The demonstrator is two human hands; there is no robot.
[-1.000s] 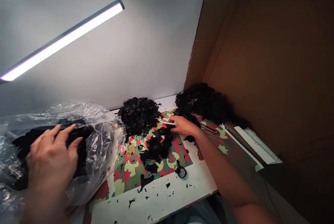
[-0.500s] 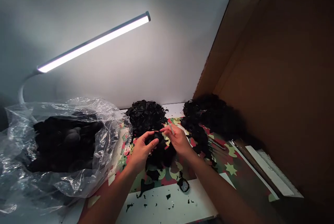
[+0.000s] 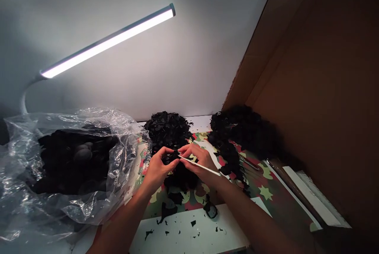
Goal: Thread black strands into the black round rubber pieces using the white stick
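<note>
Thumb and fingers of my left hand [image 3: 156,168] pinch a small black piece [image 3: 175,154], partly hidden by the fingertips. My right hand [image 3: 203,160] meets it there, its fingers closed on a thin white stick-like tool [image 3: 205,167]. One end of the tool is at the black piece; the other slants down toward my right wrist. Beneath both hands lies a heap of black pieces [image 3: 182,179] on a patterned sheet [image 3: 201,195]. A black ring-shaped scrap [image 3: 211,210] rests nearer to me, among small black bits.
A clear plastic bag [image 3: 127,139] full of black pieces stands at left, under a lit bar lamp [image 3: 109,43]. Black scraps pile up [image 3: 167,127] behind my hands, with another dark pile [image 3: 245,131] at right. A metal tool [image 3: 250,163] lies near the cardboard wall [image 3: 314,72].
The white tool has swung from upright between my right fingers to slanting down across the hand. Both hands have drawn closer together at the black piece. The view has shifted slightly.
</note>
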